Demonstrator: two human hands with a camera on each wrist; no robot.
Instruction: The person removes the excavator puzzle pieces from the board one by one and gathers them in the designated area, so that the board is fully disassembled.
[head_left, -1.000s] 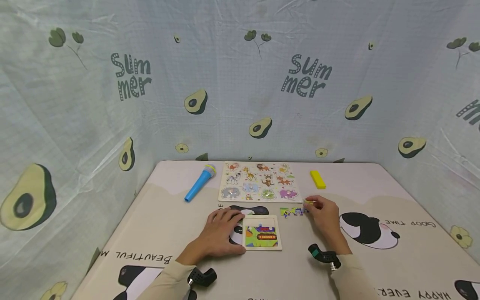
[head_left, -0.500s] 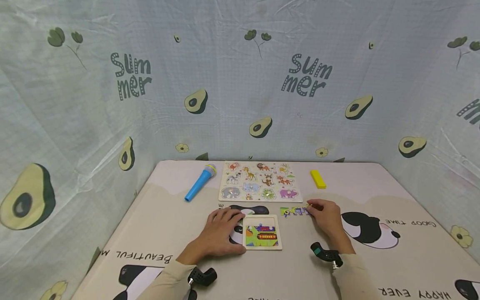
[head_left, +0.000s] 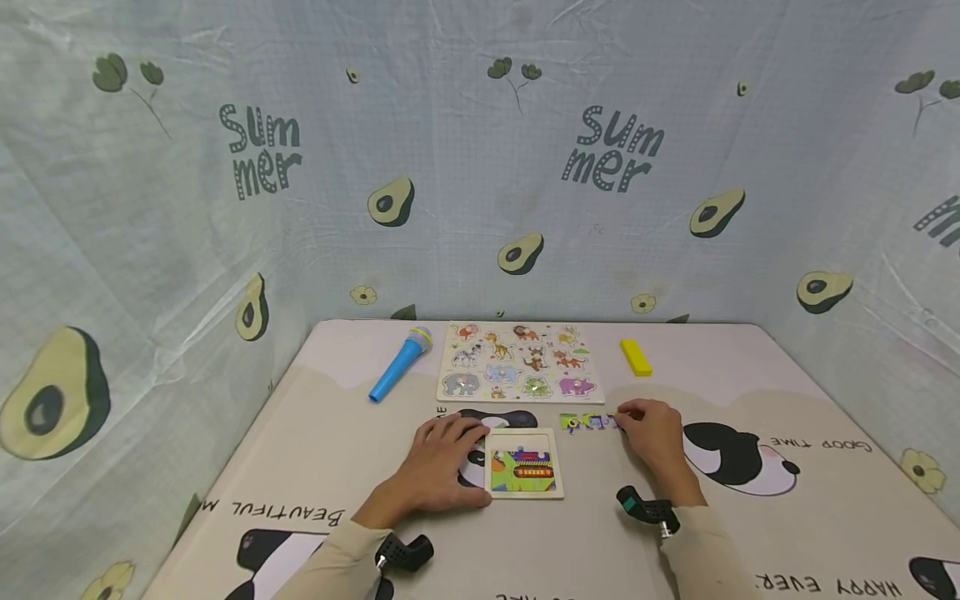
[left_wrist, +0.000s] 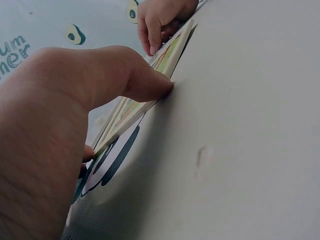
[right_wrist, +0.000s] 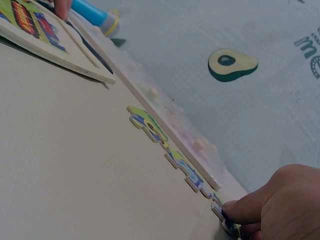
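The left hand [head_left: 442, 467] is holding the left side of a wooden puzzle frame [head_left: 521, 442], its thumb bracing the frame's lower left corner and its forefinger the upper left one, the other fingers bending loosely just beyond. The frame is lying flat around the middle of the worktop [head_left: 585, 542], well in from the left and right edges, and a colourful picture [head_left: 522, 473] is filling all but a bare strip along its far side. The right hand [head_left: 654, 433] is pinching a small puzzle piece [right_wrist: 218, 212] nearly closed between thumb and fingertips, just beside the right end of a row of two loose pieces [right_wrist: 185, 167]; whether it is touching them is hard to tell. That row is lying just in front of an animal board [head_left: 521, 362], which is stretching along the middle of the worktop's far edge. A blue toy microphone [head_left: 400, 365] is lying towards the far left corner, and a yellow block [head_left: 636, 358] is lying towards the far right corner.
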